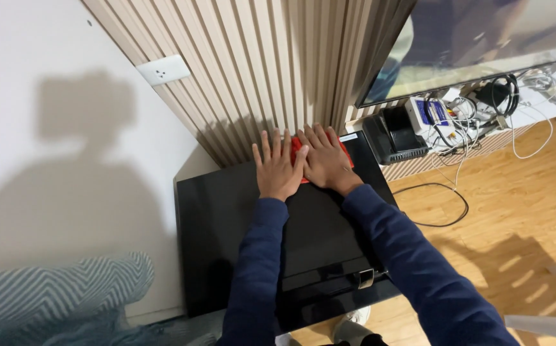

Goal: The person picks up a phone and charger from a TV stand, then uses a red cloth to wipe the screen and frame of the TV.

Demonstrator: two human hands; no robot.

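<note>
Black cabinet top against slatted wall, red cloth at its far edge.

Pressed flat, fingers spread, left hand and right hand side by side on the cloth, gripping nothing; cloth mostly hidden beneath both palms.

Behind the far edge of the black cabinet top the ribbed wall panel stands close, so there is no room past the fingertips of the hands, the left and right, which lie flat side by side on a red cloth. The near and left parts of the glossy top lie bare and open. To the right, passage is crowded by a black box, a tangle of cables and the low edge of a screen.
</note>
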